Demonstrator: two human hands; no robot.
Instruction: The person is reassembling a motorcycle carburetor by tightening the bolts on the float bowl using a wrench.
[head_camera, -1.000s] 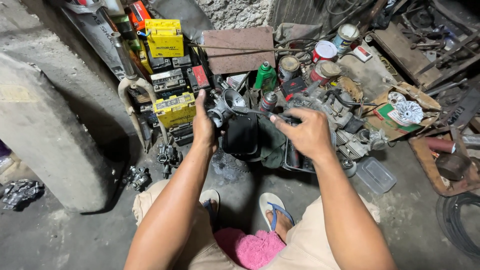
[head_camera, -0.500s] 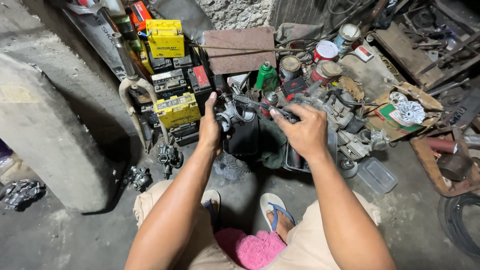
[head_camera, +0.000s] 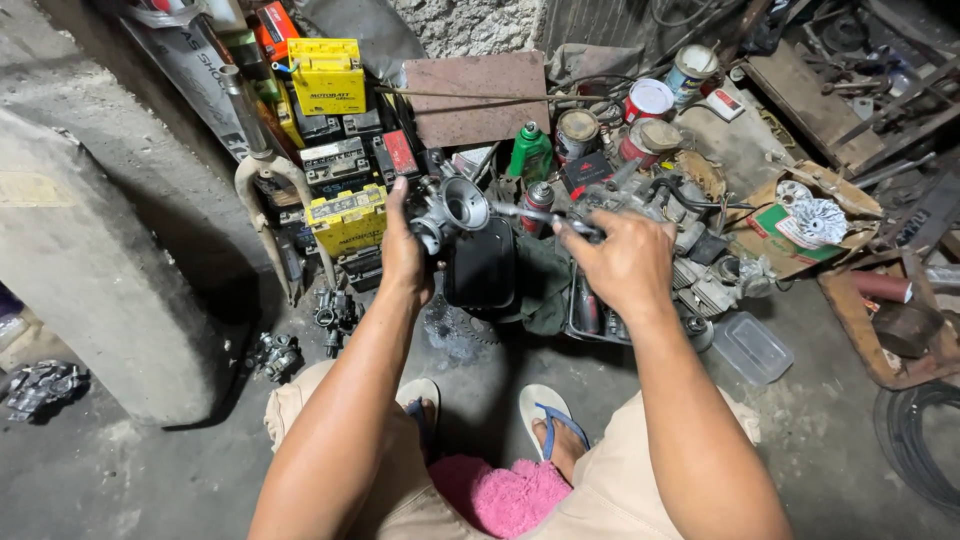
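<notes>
Carburettor: grey cast-metal carburettor body with a round open throat (head_camera: 452, 208), held up in the air over the middle of the floor, between both hands.
Left hand: left hand (head_camera: 402, 250) wraps the left side of the carburettor, fingers curled and pressed tight around it, thumb up.
Right hand: right hand (head_camera: 625, 262) has fingers closed around the dark handle of a slim metal screwdriver (head_camera: 545, 218), whose shaft points left into the carburettor's side.
Progress: by the look of it, the tool tip sits at the body and the part is in one piece; whether any screw is loosened I cannot tell, so most of the work seems left.
Near: pink fluffy cloth (head_camera: 498, 495) between the knees; blue-strapped sandals on the concrete floor.
Middle containers: dark metal tray (head_camera: 585, 318) under the right hand holds small tools or parts, too dim to name; clear plastic tub (head_camera: 752, 346) to the right looks empty.
Far left: stacked yellow and black block batteries (head_camera: 347, 215).
Far containers: green plastic bottle (head_camera: 530, 152); round tin cans with rusty and white lids (head_camera: 650, 100), contents hidden.
Far right: torn cardboard box (head_camera: 800, 225) holding a white finned part.
</notes>
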